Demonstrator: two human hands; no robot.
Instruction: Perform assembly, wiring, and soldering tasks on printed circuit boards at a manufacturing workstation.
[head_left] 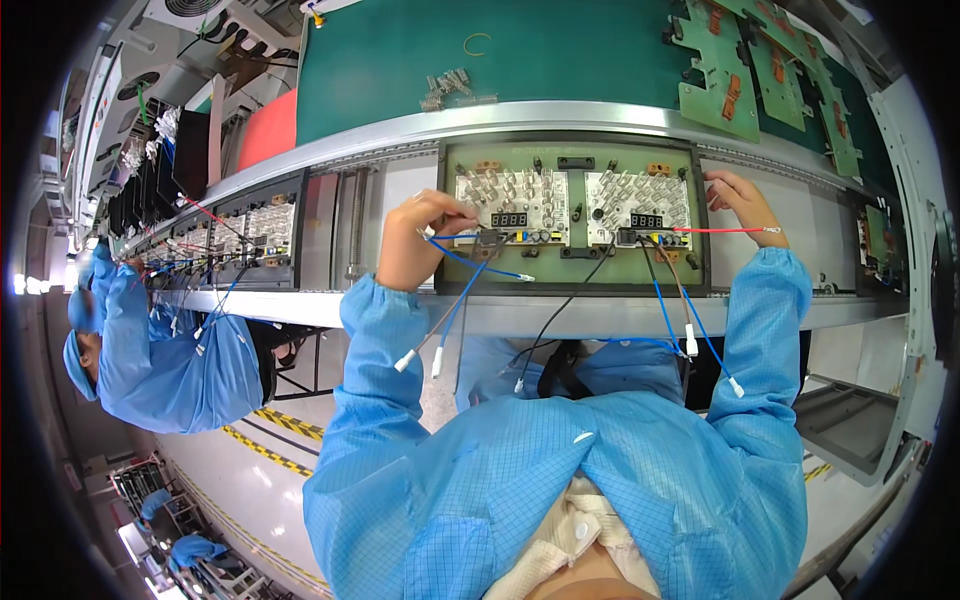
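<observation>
A dark green carrier tray [572, 280] on the conveyor holds two white circuit boards, the left board [512, 206] and the right board [640, 206], each with a small dark display. My left hand [420, 237] pinches a bundle of blue and white wires [455, 310] at the connector [492, 238] on the left board's lower edge. My right hand [738, 202] rests on the tray's right rim and holds a thin red wire [722, 231] that runs to the right board. Black, blue and brown wires [668, 300] hang from that board over the conveyor's front edge.
A green mat [500, 50] behind the conveyor carries small metal parts [447, 86] and green fixtures [770, 70] at the right. To my left, another person in a blue coat [160, 350] works at further trays [235, 235] on the same line. The floor below has yellow-black stripes [270, 452].
</observation>
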